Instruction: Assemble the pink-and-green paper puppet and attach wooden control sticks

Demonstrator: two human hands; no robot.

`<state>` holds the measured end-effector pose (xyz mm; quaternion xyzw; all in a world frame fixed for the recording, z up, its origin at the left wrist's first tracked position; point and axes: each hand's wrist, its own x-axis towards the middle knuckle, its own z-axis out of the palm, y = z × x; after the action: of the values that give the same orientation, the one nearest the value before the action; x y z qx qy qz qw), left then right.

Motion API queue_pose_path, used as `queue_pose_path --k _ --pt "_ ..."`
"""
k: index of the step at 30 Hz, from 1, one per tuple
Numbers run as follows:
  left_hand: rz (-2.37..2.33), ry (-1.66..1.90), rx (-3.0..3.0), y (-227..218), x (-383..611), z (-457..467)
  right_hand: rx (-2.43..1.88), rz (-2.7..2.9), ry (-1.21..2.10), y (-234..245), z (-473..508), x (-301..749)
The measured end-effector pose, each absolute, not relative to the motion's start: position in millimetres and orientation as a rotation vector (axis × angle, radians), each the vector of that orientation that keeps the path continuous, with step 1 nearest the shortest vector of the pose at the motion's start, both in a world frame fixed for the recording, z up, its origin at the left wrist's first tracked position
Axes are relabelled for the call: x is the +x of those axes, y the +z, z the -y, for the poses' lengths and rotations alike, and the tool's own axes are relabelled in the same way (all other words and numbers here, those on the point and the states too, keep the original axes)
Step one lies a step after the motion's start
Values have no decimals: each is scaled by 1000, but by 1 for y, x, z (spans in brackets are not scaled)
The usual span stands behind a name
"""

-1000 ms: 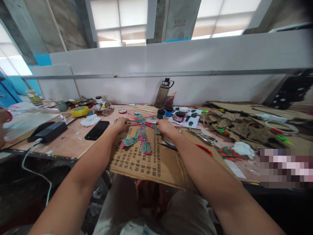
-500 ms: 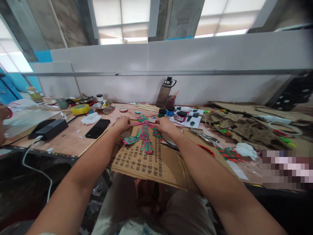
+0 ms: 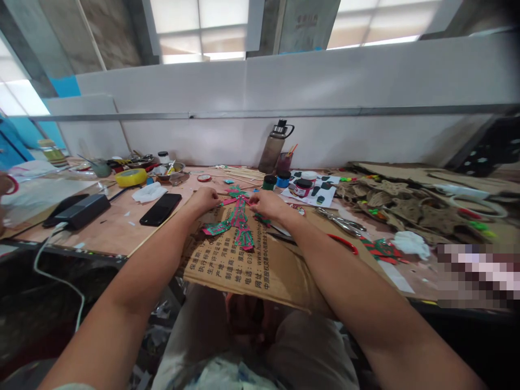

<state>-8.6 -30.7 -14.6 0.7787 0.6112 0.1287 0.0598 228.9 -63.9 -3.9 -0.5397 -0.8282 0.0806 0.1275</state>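
Observation:
A green and pink paper figure [image 3: 237, 221] with spread limbs lies on a printed cardboard sheet [image 3: 247, 268] at the table's near edge. My left hand [image 3: 205, 199] rests with curled fingers on the figure's left arm. My right hand [image 3: 264, 202] pinches the figure's right arm near the middle. Both forearms reach forward across the cardboard. What lies under the fingertips is hidden.
A black phone [image 3: 161, 208], a power bank [image 3: 82, 210], yellow tape [image 3: 130, 177] and white tissue [image 3: 149, 193] lie left. A bottle [image 3: 274, 147], paint jars [image 3: 303, 187], red-handled scissors [image 3: 342, 245] and cardboard cut-outs [image 3: 406, 208] sit behind and right. Another person's hand [image 3: 6, 184] shows far left.
My right hand has slid left along the figure's arm toward its middle. The camera has tipped down a little. My left hand has stayed in place.

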Motion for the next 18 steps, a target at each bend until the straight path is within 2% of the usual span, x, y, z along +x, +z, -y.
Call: queue_pose_path --k 3,8,13,18 --pt "-1766 363 2325 -5 -6 39 -1431 2410 307 3 74 221" --pt "-1445 147 2084 9 -6 54 -1025 2714 646 1 85 210" --pt "-1248 -38 1995 14 -7 60 -993 2811 596 -8 82 208" --pt "-1033 -260 2168 13 -2 60 -1086 2792 539 -7 80 210"
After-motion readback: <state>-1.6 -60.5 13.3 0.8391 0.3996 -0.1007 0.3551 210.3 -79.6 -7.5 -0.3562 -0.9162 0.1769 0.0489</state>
